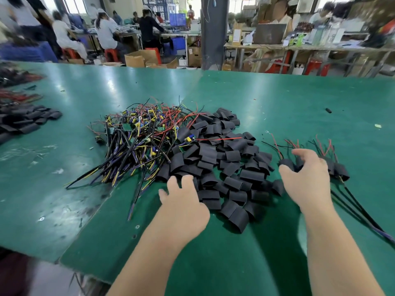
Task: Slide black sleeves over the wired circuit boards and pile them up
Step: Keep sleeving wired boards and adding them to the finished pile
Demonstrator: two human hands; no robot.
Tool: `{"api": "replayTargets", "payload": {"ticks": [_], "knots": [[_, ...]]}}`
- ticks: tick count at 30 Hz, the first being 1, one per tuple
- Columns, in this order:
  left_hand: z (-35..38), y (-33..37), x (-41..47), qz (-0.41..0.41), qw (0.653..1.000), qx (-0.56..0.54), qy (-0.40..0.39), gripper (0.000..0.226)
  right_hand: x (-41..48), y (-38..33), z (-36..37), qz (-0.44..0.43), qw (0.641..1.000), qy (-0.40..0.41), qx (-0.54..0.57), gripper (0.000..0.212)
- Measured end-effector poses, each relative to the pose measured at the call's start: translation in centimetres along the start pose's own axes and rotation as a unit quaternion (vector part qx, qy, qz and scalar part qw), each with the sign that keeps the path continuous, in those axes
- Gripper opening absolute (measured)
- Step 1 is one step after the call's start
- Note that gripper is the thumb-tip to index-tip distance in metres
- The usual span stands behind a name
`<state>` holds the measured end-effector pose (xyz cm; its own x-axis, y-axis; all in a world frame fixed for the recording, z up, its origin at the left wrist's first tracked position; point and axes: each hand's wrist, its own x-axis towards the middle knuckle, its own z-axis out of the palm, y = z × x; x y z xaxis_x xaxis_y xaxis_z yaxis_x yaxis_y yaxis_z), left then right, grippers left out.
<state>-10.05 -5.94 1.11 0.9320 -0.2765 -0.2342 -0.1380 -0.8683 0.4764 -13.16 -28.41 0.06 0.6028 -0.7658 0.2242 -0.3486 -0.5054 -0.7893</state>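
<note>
Sleeves, black and loose, lie heaped point(224, 165) mid-way across the green table point(299, 99). Touching the heap's left side is a tangle of wired circuit boards point(141, 133), their red, yellow and black leads splayed out. Just right of the heap sits a small pile of sleeved boards point(339, 169), with cables trailing toward the person. The left hand point(183, 204) reaches to the heap's near edge, fingers relaxed and holding nothing. The right hand point(307, 178) hovers over the sleeved pile, fingers spread and loosely curved, gripping nothing I can see.
</note>
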Motion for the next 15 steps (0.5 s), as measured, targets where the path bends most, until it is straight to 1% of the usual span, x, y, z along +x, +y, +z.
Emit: {"api": "replayTargets", "payload": {"ticks": [2,3,4,5,6,8,9,10,11,12,15], "knots": [[0.3,1.0,0.3,0.073,0.996,-0.048,-0.028,0.070,-0.1,0.1,0.2,-0.007,1.000,-0.009,0.004,0.044],[0.2,1.3,0.6,0.106,0.991,-0.069,-0.031,0.073,-0.1,0.1,0.3,-0.011,1.000,-0.012,0.004,0.044],[0.0,1.4,1.1,0.131,0.989,-0.072,-0.015,0.075,-0.1,0.2,0.3,-0.013,1.000,-0.013,0.006,0.043],[-0.3,1.3,1.7,0.142,0.988,-0.050,0.030,0.075,-0.1,0.3,0.3,-0.014,1.000,-0.014,0.009,0.043],[-0.8,1.1,2.4,0.141,0.985,-0.010,0.102,0.072,-0.1,0.4,0.3,-0.014,1.000,-0.014,0.011,0.043],[-2.4,0.6,4.3,0.131,0.955,0.057,0.260,0.057,-0.1,0.4,0.5,-0.016,1.000,-0.012,0.013,0.041],[-3.2,0.4,5.5,0.130,0.937,0.078,0.313,0.049,-0.1,0.4,0.6,-0.020,1.000,-0.011,0.015,0.040],[-4.0,0.2,6.8,0.129,0.925,0.102,0.342,0.042,-0.2,0.3,0.7,-0.026,1.000,-0.010,0.015,0.038],[-4.5,0.0,8.3,0.127,0.921,0.133,0.344,0.037,-0.3,0.2,0.9,-0.033,0.999,-0.012,0.013,0.037],[-4.9,-0.2,9.8,0.126,0.921,0.168,0.329,0.034,-0.4,0.1,1.1,-0.041,0.999,-0.017,0.009,0.035],[-4.7,-0.9,13.0,0.107,0.917,0.283,0.261,0.025,-0.6,0.0,1.4,-0.058,0.998,-0.035,0.000,0.032]]}}
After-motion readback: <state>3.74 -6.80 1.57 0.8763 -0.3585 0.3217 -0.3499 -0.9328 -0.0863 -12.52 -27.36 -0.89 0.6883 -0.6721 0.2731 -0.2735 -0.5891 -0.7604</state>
